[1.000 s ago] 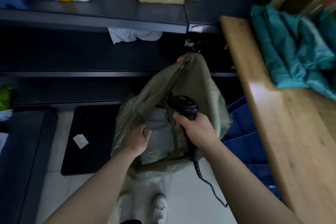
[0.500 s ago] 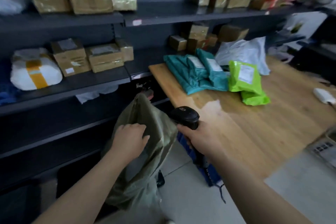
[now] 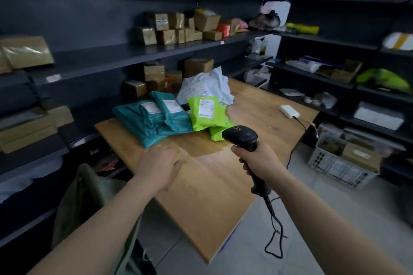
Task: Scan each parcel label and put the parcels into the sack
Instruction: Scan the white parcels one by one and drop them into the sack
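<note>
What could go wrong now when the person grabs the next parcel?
The scanner's cable hangs in a loose loop by the table edge and might snag. The sack slumps with no hand on it, so a parcel could miss its mouth. The teal parcels overlap; pulling one with the left hand may drag others.

Parcels (image 3: 156,118) lay along the worktop's (image 3: 201,196) edge beside the shelves (image 3: 107,56): a pile at the left corner, two more (image 3: 206,114) just right of it, another (image 3: 205,87) behind those. A small box (image 3: 289,111) sat near the far right edge. The sack (image 3: 85,203) stood on the floor below the left corner, and a crate (image 3: 335,163) beyond the right edge. The scanner (image 3: 241,136), in the right hand (image 3: 261,161), hung before the parcels.
</note>
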